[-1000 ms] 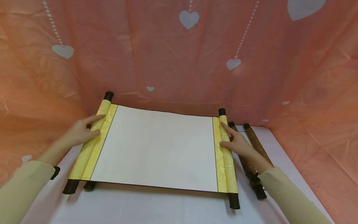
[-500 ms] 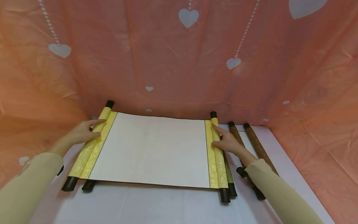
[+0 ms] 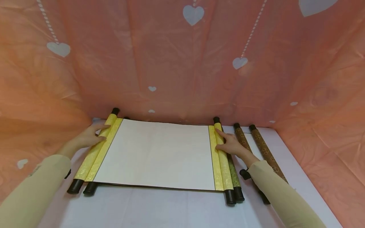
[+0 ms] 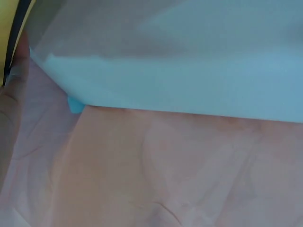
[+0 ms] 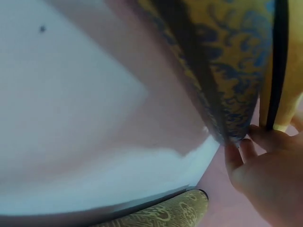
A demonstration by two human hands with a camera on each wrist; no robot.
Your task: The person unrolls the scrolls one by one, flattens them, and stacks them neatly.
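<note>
A scroll [image 3: 159, 155] with blank white paper and yellow brocade ends is spread between my two hands in the head view. My left hand [image 3: 89, 135] grips its left yellow roller [image 3: 94, 155], thumb and fingers on opposite sides. On the right roller [image 3: 224, 164], my right hand [image 3: 230, 145] has the same kind of grip. Black knobs cap both rollers. Under the right end shows a green-patterned scroll [image 3: 233, 174], mostly hidden by the yellow one. The right wrist view shows my right hand's fingertips at the yellow roller [image 5: 289, 80] and a dark-patterned roll [image 5: 236, 52] beside it.
To the right lie two brown-patterned rollers [image 3: 265, 148] with white paper between them, partly behind my right forearm. The white tabletop [image 3: 142, 209] extends in front. Pink cloth [image 3: 165, 63] with heart prints hangs behind and at both sides.
The yellow scroll has come down closer to the table, and its right end has shifted left with my right hand. The green-patterned scroll below it has come into view.
</note>
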